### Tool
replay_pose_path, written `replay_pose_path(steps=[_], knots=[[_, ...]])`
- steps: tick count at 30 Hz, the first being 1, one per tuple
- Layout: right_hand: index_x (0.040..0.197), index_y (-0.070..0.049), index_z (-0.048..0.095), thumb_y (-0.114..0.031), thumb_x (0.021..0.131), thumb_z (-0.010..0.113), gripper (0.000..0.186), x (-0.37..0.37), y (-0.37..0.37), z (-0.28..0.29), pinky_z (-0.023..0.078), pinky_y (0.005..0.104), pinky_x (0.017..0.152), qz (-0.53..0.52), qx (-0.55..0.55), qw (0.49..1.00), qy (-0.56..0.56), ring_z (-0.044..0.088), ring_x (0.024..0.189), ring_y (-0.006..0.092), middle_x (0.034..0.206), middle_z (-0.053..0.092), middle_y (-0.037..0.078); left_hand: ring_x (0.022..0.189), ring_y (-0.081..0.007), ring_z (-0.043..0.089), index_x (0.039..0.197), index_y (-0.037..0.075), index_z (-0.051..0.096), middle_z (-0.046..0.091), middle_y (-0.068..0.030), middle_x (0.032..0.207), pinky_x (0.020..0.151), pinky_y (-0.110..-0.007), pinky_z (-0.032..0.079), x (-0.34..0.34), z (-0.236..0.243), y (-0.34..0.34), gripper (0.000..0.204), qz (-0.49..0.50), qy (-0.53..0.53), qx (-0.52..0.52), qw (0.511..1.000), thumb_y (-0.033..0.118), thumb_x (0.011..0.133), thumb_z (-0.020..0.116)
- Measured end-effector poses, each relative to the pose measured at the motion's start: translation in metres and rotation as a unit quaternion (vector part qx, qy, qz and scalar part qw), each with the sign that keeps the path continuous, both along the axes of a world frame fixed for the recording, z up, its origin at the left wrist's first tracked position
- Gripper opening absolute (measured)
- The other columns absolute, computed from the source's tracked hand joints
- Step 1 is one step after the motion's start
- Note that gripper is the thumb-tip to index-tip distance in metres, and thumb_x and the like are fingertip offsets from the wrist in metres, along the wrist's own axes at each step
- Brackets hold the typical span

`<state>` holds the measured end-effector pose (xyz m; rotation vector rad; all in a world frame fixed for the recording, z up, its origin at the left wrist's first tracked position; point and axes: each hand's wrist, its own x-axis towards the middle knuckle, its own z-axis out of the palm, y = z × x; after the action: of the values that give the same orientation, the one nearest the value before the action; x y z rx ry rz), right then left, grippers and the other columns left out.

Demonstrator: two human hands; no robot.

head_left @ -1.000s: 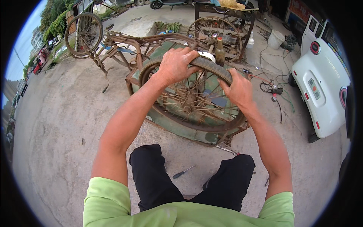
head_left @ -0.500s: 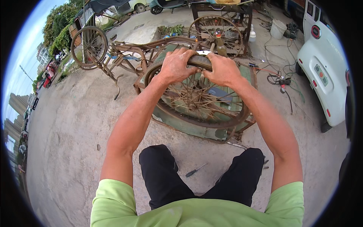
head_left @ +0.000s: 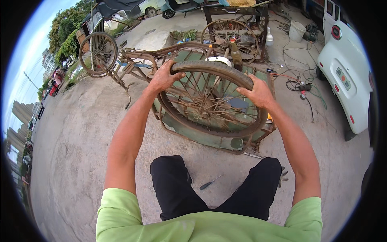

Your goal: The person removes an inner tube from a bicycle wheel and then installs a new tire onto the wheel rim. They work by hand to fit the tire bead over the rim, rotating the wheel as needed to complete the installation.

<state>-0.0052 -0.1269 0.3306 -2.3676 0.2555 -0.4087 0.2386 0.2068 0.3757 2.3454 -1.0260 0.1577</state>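
A rusty spoked wheel with a dark tyre point(head_left: 210, 65) stands tilted in front of me, over the green panel point(head_left: 189, 128) of an overturned cart. My left hand point(head_left: 165, 76) is closed round the tyre at its upper left, thumb on the inner side. On the upper right of the same tyre, my right hand point(head_left: 258, 92) grips with its thumb over the rim; its other fingers are partly hidden behind the rubber. Just beyond the wheel's top show a white curved piece point(head_left: 219, 60) and a brown glass bottle point(head_left: 236, 58).
A screwdriver point(head_left: 210, 182) lies on the concrete between my knees. The cart's rusty frame point(head_left: 137, 56) reaches left to another wheel point(head_left: 98, 54). Behind are a third wheel point(head_left: 230, 40) and a white bucket point(head_left: 296, 32). Cables point(head_left: 296, 84) and a white vehicle point(head_left: 346, 72) are at right.
My hands were close together at the tyre's top; they have moved apart along it to the left and right. More of the tyre's top and the white piece now show.
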Motion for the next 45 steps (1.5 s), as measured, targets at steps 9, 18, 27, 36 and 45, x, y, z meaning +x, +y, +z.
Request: replay_pose_path(steps=[9,18,27,36,45], knots=[[0.137,0.0,0.062,-0.046,0.093,0.086,0.068,-0.001,0.009,-0.02,0.06,0.051,0.086,-0.043,-0.072,0.994,-0.066,0.078,0.099,0.043,0.109,0.08,0.023,0.115,-0.0384,0.071,0.13,0.015,0.074,0.076,-0.009,0.121,0.095,-0.05,0.056,-0.038,0.014,-0.063,0.065,-0.037,-0.184,0.061,0.98,0.057,0.083,0.089],[0.13,-0.004,0.064,-0.041,0.095,0.084,0.055,-0.004,0.026,-0.05,0.061,0.0515,0.079,-0.131,-0.189,0.953,-0.196,0.077,0.097,0.0435,0.108,0.079,0.021,0.106,-0.0314,0.072,0.119,0.016,0.072,0.075,-0.0052,0.116,0.092,-0.047,0.053,-0.047,-0.027,-0.069,0.053,-0.016,-0.394,-0.092,0.915,0.038,0.076,0.094],[0.126,-0.001,0.063,-0.068,0.101,0.066,0.072,0.026,0.032,0.019,0.059,0.0566,0.083,-0.005,-0.167,0.985,-0.038,0.076,0.095,0.0465,0.1,0.079,0.023,0.125,-0.0368,0.067,0.134,0.013,0.072,0.071,-0.0116,0.13,0.105,-0.047,0.054,-0.013,-0.008,-0.023,0.066,0.002,-0.16,-0.01,0.987,0.057,0.086,0.087],[0.121,0.003,0.071,-0.074,0.1,0.065,0.079,0.046,0.042,0.043,0.059,0.0532,0.082,0.001,-0.18,0.984,-0.007,0.078,0.095,0.0414,0.096,0.078,0.026,0.101,-0.0425,0.072,0.127,0.007,0.069,0.072,-0.0164,0.118,0.087,-0.052,0.058,0.007,-0.027,-0.018,0.069,-0.025,-0.259,-0.036,0.965,0.067,0.095,0.074],[0.137,0.019,0.064,-0.074,0.095,0.07,0.102,0.078,0.013,0.021,0.057,0.0495,0.101,0.028,-0.112,0.992,-0.059,0.076,0.11,0.0477,0.111,0.075,0.039,0.091,-0.0442,0.076,0.114,0.0,0.075,0.076,-0.0221,0.092,0.079,-0.054,0.059,0.055,0.002,-0.034,0.099,-0.097,-0.163,0.04,0.981,0.094,0.091,0.053]])
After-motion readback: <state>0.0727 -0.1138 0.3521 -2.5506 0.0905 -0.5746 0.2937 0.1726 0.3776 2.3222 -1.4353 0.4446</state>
